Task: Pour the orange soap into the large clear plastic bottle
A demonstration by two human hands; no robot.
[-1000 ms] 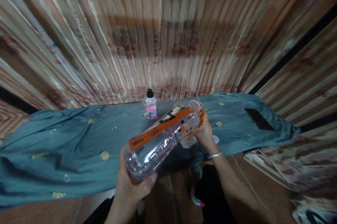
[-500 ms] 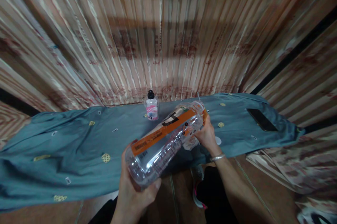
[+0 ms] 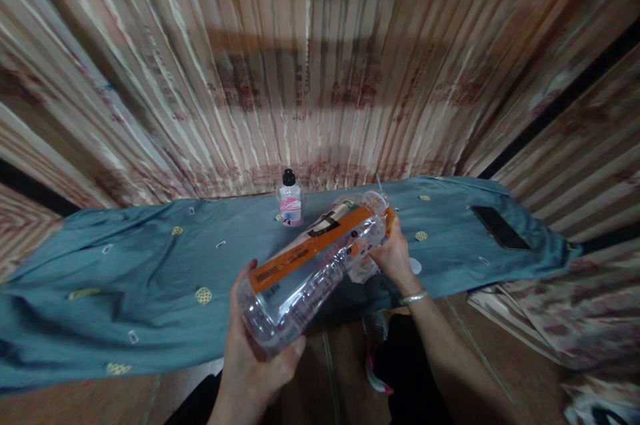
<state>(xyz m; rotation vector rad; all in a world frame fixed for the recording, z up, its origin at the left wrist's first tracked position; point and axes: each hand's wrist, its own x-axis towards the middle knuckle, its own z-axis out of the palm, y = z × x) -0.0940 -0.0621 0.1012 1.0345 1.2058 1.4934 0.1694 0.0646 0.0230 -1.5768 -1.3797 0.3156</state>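
Observation:
My left hand (image 3: pixel 263 365) is closed around the base of a large clear plastic bottle (image 3: pixel 310 255) with an orange and white label. The bottle slants up to the right, its base toward me. At its far end, my right hand (image 3: pixel 393 255) is closed on what looks like a clear plastic cup (image 3: pixel 363 272) with orange print. A thin straw (image 3: pixel 379 180) sticks up there. The bottle overlaps most of the cup, so its mouth and any contact between them cannot be made out. Beyond them stands a small clear bottle (image 3: pixel 291 202) with a black cap and pink label.
A blue-green patterned cloth (image 3: pixel 150 265) covers the long surface. A dark phone (image 3: pixel 500 227) lies on its right part. A white round piece (image 3: pixel 415 266) rests beside my right wrist. Striped curtains (image 3: pixel 310 65) hang behind and at both sides. My shoe (image 3: pixel 373 358) shows on the tiled floor below.
The view has shifted very slightly. Both hands keep the same grip, and the large bottle stays at nearly the same slant.

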